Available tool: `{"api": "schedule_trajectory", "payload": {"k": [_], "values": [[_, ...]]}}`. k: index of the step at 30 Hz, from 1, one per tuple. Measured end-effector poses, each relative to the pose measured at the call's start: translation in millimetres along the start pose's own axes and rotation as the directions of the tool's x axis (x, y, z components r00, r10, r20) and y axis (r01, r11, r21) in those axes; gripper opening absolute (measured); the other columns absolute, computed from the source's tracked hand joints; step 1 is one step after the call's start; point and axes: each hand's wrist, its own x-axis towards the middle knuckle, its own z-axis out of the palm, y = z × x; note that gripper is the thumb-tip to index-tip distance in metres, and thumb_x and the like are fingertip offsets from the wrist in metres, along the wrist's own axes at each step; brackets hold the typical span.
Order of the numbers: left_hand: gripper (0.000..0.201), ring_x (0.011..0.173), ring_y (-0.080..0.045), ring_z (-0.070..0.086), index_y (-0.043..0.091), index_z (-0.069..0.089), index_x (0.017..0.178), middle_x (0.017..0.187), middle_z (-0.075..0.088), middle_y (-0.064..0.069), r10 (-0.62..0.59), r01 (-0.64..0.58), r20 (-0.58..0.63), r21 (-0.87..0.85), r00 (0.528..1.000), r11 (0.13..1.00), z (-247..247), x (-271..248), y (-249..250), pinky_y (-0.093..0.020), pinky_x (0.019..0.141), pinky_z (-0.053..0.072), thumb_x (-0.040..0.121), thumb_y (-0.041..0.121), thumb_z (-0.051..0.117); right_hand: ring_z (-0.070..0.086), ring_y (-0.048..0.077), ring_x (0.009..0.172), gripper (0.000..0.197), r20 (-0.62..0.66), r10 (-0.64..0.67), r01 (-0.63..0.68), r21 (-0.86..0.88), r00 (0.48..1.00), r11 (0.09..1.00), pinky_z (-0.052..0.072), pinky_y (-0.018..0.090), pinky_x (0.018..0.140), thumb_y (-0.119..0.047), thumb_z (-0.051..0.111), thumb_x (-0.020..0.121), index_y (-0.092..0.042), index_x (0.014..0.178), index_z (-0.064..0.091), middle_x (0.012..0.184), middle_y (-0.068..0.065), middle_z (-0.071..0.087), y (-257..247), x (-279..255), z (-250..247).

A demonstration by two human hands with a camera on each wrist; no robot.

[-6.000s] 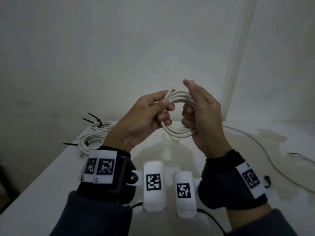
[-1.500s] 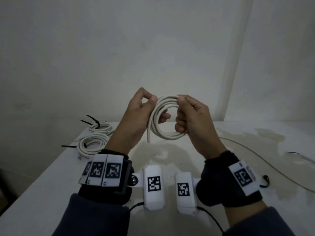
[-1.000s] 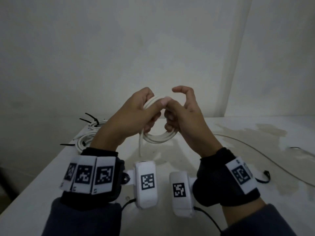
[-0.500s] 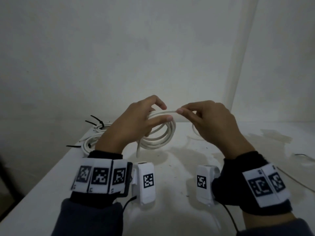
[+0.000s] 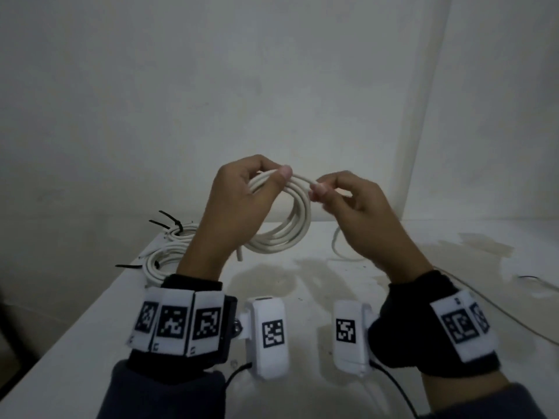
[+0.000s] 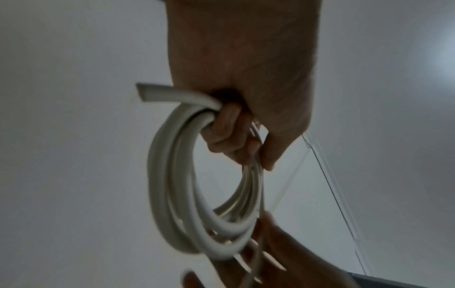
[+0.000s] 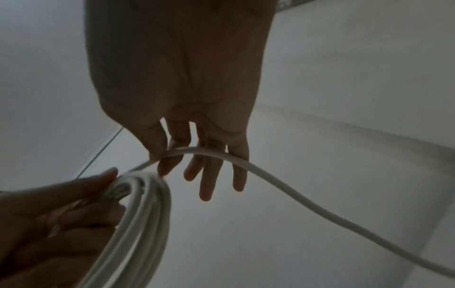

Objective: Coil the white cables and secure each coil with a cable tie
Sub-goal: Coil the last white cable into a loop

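Observation:
My left hand (image 5: pixel 242 201) grips the top of a white cable coil (image 5: pixel 287 234) held upright above the table, thumb pressed over the strands. The coil (image 6: pixel 172 194) hangs from my curled left fingers (image 6: pixel 226 124), its cut end sticking out to the left. My right hand (image 5: pixel 341 195) pinches the free strand of the same cable just right of the coil. That strand (image 7: pixel 295 194) runs from thumb and forefinger across my right fingers (image 7: pixel 209 175) and trails off to the right.
Two coiled white cables (image 5: pixel 169 252) with black cable ties lie at the table's far left corner. Loose white cable (image 5: pixel 338 246) and a thin wire (image 5: pixel 514 322) lie on the white table (image 5: pixel 302 282) to the right. Walls stand close behind.
My right hand let go of the coil, moved right and now pinches the free strand. The left hand keeps the coil and has raised it slightly.

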Motion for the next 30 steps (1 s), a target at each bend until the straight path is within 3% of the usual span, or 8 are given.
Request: {"api": "schedule_trajectory", "payload": {"k": [4,8,11,16,20,24,27,30], "values": [[0.018,0.046,0.001,0.044,0.013,0.064,0.074,0.049,0.052,0.014,-0.081,0.051,-0.196,-0.154,0.977,0.987,20.9,-3.2,1.0,-0.013,0.05,0.034,0.091,0.019,0.061,0.072,0.025,0.09,0.009,0.041,0.159,-0.16,0.452,0.986,0.877,0.059,0.038,0.075,-0.018,0.046,0.1,-0.01,0.097,0.045,0.1,0.02,0.069,-1.0,-4.4,14.9],[0.02,0.046,0.0,0.044,0.019,0.064,0.072,0.048,0.052,0.015,-0.14,0.066,-0.303,-0.242,0.942,0.968,27.3,-4.3,-2.2,-0.014,0.049,0.036,0.091,0.02,0.06,0.068,0.025,0.103,0.029,0.189,0.246,-0.31,0.604,0.951,0.734,0.054,0.044,0.088,-0.026,0.037,0.102,-0.011,0.124,0.051,0.102,0.013,0.073,2.2,-6.3,15.1],[0.017,0.039,-0.002,0.042,0.005,0.065,0.081,0.052,0.049,0.008,-0.173,0.063,-0.292,-0.353,0.94,0.934,33.2,-7.1,-0.5,-0.011,0.042,0.033,0.093,0.015,0.058,0.063,0.034,0.109,0.048,0.317,0.238,-0.392,0.64,0.918,0.661,0.049,0.047,0.094,-0.045,0.039,0.098,-0.012,0.125,0.059,0.108,0.022,0.067,5.8,-5.0,17.2],[0.018,0.044,-0.002,0.037,0.006,0.062,0.088,0.053,0.044,0.01,-0.169,0.045,-0.266,-0.416,0.949,0.908,42.2,-10.3,1.4,-0.014,0.043,0.032,0.096,0.02,0.053,0.06,0.019,0.066,0.037,0.211,0.152,-0.251,0.612,0.966,0.75,0.053,0.033,0.071,-0.045,0.043,0.095,-0.021,0.116,0.063,0.07,0.005,0.058,0.7,-3.9,19.3],[0.019,0.039,-0.004,0.029,0.009,0.053,0.097,0.048,0.039,0.012,-0.223,0.159,-0.092,-0.449,0.971,0.879,45.8,-10.8,1.3,-0.018,0.037,0.026,0.099,0.025,0.044,0.028,0.009,0.048,0.034,0.085,0.179,-0.192,0.637,0.98,0.747,0.041,0.023,0.052,-0.031,0.041,0.101,-0.008,0.112,0.065,0.054,-0.005,0.026,0.2,-4.3,20.4],[0.026,0.051,-0.007,0.047,0.011,0.048,0.12,0.061,0.048,0.007,-0.201,0.267,0.196,-0.414,0.96,0.87,44.2,-13.6,1.4,-0.022,0.051,0.046,0.102,0.026,0.036,0.02,0.008,0.046,0.03,0.023,0.272,-0.215,0.679,0.962,0.702,0.028,0.02,0.042,-0.027,0.042,0.102,-0.005,0.1,0.063,0.052,-0.007,0.022,5.8,-3.5,12.8],[0.045,0.081,-0.017,0.062,0.018,0.046,0.13,0.087,0.062,-0.008,-0.326,0.45,0.331,-0.44,0.886,0.777,41.9,-13.5,-4.7,-0.036,0.077,0.055,0.1,0.044,0.027,0.02,0.007,0.043,0.031,-0.034,0.303,-0.185,0.724,0.952,0.664,0.028,0.019,0.041,-0.028,0.041,0.102,-0.01,0.088,0.062,0.05,-0.009,0.022,6.6,-1.4,3.4],[0.062,0.084,-0.027,0.067,0.016,0.053,0.123,0.096,0.068,-0.018,-0.559,0.732,0.482,-0.335,0.675,0.594,41.4,-15.5,-15.5,-0.04,0.077,0.055,0.095,0.06,0.019,0.019,0.006,0.041,0.035,-0.058,0.334,-0.138,0.835,0.941,0.533,0.03,0.018,0.042,-0.032,0.039,0.102,-0.009,0.092,0.062,0.05,-0.008,0.02,3.9,1.3,-3.4]]}}
